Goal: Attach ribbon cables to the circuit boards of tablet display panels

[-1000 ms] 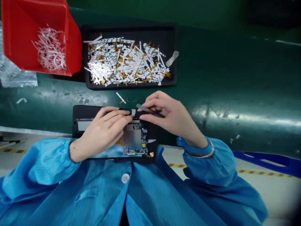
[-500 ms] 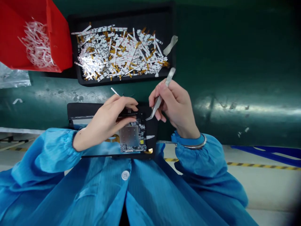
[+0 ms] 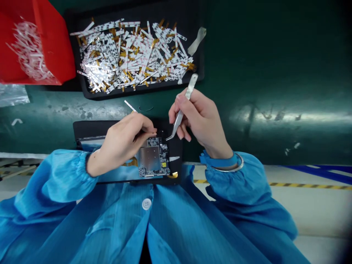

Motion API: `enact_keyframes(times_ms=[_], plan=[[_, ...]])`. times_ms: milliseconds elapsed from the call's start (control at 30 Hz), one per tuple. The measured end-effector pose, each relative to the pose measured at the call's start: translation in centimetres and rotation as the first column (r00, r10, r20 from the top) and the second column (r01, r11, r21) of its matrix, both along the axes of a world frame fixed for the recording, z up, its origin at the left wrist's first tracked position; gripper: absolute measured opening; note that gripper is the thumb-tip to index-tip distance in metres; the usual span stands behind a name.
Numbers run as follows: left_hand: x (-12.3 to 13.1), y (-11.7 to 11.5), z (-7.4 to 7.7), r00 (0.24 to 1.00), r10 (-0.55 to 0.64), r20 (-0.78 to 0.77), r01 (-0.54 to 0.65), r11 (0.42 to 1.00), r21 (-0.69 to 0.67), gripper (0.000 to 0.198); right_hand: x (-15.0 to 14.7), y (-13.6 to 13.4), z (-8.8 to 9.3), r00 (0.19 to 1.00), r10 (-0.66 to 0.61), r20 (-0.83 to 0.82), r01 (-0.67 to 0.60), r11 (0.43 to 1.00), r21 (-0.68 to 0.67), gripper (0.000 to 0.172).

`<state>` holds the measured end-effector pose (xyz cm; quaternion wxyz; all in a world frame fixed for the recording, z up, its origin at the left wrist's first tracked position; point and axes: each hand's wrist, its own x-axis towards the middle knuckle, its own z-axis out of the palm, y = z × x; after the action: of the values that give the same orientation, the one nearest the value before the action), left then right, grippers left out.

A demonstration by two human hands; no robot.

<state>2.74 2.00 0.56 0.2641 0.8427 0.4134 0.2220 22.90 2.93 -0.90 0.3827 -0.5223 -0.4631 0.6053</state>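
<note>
Pinched in my right hand (image 3: 199,117) is a pair of bent-tip tweezers (image 3: 178,119), its points at the upper right edge of a circuit board (image 3: 151,159). The board has a metal shield and a small yellow square. It sits in an open flat device (image 3: 118,174) on a black pad (image 3: 88,128). My left hand (image 3: 125,137) lies over the device, thumb and fingertips closed together at the board's upper edge. What they pinch is too small to make out. A thin white strip (image 3: 129,106) sticks out above my left knuckles.
Behind the device, a black tray (image 3: 137,86) holds a heap of white strips with amber ends. To its left stands a red bin (image 3: 62,55) with thin white scraps. A clear plastic bag (image 3: 13,96) lies below the bin. White bits dot the green table (image 3: 261,91).
My left thumb and fingers have closed together; they were apart before. The tweezers have shifted slightly left with my right hand. The whole view has tilted a little.
</note>
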Motion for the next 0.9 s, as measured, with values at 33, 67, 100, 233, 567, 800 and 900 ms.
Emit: enact_keyframes(times_ms=[33, 67, 100, 233, 567, 800, 900], plan=[[-0.1, 0.1, -0.1, 0.999, -0.032, -0.016, 0.032, 0.999, 0.019, 0.010, 0.0, 0.0, 0.0, 1.000, -0.001, 0.003, 0.001, 1.000, -0.003, 0.039], [-0.1, 0.1, -0.2, 0.997, -0.060, -0.039, 0.062, 0.997, 0.050, 0.009, 0.0, 0.0, 0.0, 1.000, -0.003, 0.009, 0.003, 1.000, -0.007, 0.040], [-0.1, 0.1, -0.3, 0.994, -0.082, -0.071, 0.088, 0.992, 0.089, 0.008, 0.0, 0.0, 0.0, 1.000, -0.004, 0.017, 0.004, 1.000, -0.013, 0.041], [0.0, 0.0, 0.2, 0.961, -0.132, -0.244, 0.202, 0.936, 0.288, 0.010, -0.1, 0.0, 0.0, 0.999, 0.001, 0.043, 0.000, 1.000, -0.021, 0.044], [-1.2, -1.8, 1.2, 0.870, -0.205, -0.449, 0.381, 0.857, 0.347, 0.022, -0.1, -0.2, 0.2, 1.000, 0.018, 0.021, -0.018, 1.000, 0.006, 0.041], [-2.2, -2.7, 0.2, 0.928, -0.202, -0.314, 0.272, 0.942, 0.197, 0.043, 0.1, -0.2, 0.7, 0.991, 0.125, -0.040, -0.124, 0.992, 0.017, 0.040], [-2.5, -2.9, 0.2, 0.938, -0.207, -0.280, 0.249, 0.960, 0.127, 0.046, 0.0, -0.2, 0.5, 0.989, 0.130, -0.077, -0.129, 0.992, 0.015, 0.043]])
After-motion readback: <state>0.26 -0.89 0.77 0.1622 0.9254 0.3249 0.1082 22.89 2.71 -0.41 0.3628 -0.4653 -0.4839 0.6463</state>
